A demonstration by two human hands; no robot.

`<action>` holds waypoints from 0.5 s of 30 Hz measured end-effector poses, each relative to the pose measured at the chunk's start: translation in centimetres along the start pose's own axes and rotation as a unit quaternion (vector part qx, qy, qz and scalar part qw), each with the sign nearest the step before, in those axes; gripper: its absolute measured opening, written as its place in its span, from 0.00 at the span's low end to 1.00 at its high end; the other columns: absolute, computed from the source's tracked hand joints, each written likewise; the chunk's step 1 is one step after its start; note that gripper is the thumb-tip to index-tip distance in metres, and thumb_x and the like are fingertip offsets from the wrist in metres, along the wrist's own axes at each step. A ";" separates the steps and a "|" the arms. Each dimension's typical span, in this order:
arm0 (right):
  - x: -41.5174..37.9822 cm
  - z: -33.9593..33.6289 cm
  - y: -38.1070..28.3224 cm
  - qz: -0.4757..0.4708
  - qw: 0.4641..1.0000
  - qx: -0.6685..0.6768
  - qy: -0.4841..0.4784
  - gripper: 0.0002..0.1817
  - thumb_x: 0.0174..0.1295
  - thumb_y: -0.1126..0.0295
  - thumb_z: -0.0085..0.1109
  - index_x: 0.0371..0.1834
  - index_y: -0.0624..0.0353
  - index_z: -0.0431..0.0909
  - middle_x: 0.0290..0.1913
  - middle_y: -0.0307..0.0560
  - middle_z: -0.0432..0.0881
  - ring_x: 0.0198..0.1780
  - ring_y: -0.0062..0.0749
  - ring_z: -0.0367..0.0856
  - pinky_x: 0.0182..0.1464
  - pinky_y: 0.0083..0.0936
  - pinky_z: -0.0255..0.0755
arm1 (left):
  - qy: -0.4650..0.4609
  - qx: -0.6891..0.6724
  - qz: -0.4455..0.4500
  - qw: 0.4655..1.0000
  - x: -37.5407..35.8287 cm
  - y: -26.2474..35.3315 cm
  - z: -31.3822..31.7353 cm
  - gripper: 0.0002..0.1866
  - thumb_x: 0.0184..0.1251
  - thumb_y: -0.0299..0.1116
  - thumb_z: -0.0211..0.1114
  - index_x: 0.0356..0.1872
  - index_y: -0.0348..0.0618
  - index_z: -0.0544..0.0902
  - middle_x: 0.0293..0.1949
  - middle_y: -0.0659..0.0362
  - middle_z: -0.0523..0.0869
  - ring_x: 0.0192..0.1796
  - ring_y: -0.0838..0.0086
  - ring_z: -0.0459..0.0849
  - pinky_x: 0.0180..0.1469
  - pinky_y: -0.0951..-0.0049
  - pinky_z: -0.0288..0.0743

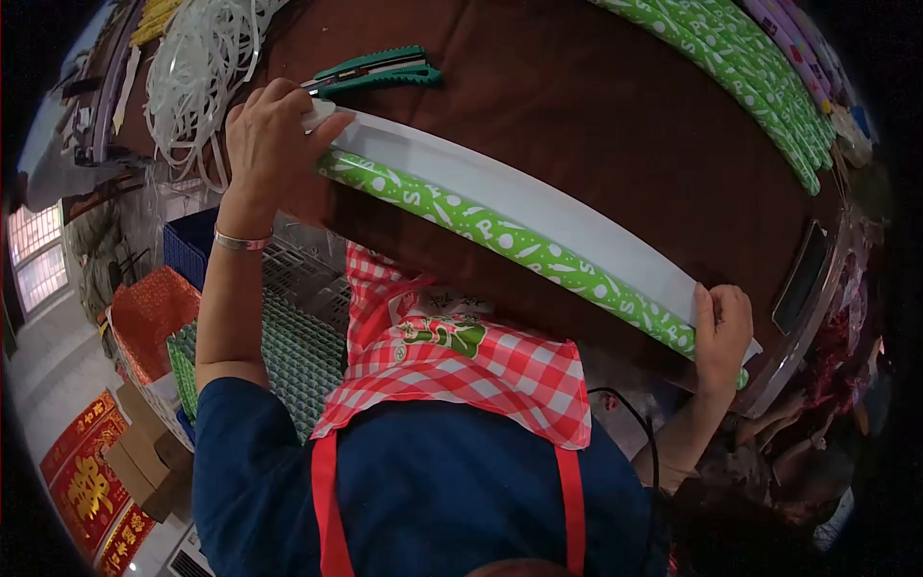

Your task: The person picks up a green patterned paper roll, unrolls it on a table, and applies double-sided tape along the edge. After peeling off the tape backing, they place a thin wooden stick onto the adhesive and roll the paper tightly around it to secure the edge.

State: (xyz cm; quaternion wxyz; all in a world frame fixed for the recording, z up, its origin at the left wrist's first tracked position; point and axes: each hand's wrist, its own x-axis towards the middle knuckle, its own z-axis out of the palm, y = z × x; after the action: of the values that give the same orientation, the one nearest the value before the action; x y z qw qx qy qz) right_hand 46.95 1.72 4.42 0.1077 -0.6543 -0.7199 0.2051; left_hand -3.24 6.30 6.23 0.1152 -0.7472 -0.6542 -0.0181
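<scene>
A roll of green patterned paper [510, 245] with white vegetable shapes and letters stretches across the near side of the brown table, its white underside showing as a strip along the far side. My left hand [274, 144] is closed around the roll's left end, thumb on the white side, with a small white piece at the fingertips. At the other end my right hand [723, 332] grips the roll, thumb and fingers over its edge. Just beyond my left hand lies a green utility knife [375, 72].
Several finished green rolls [731, 77] lie at the far right of the brown table [538, 87]. White straps [202, 77] are heaped at the far left, and a dark phone [800, 279] rests near the right edge. Crates and an orange-lined basket [154, 322] stand below left.
</scene>
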 end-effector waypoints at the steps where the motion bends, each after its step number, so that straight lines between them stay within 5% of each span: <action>1: 0.0 0.1 0.1 -0.003 1.000 -0.001 0.006 0.15 0.67 0.64 0.58 0.29 0.64 0.73 0.30 0.50 0.72 0.34 0.44 0.69 0.38 0.38 0.64 | 0.000 0.000 0.000 1.000 0.0 0.0 0.0 0.23 0.55 0.56 0.71 0.24 0.44 0.84 0.32 0.62 0.83 0.38 0.65 0.83 0.41 0.62 0.73; 15: -0.1 0.0 -0.2 -0.002 1.000 -0.002 0.013 0.14 0.67 0.64 0.58 0.30 0.64 0.73 0.30 0.50 0.72 0.35 0.44 0.70 0.39 0.39 0.65 | 0.017 0.047 0.003 0.999 0.1 0.5 0.5 0.23 0.51 0.58 0.72 0.24 0.46 0.85 0.33 0.64 0.83 0.39 0.67 0.83 0.41 0.63 0.72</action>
State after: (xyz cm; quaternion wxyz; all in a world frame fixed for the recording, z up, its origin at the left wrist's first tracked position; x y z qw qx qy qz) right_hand 46.79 1.60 4.47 0.1166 -0.6555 -0.7202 0.1950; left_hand -2.76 6.42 5.71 0.1618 -0.7426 -0.6498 0.0003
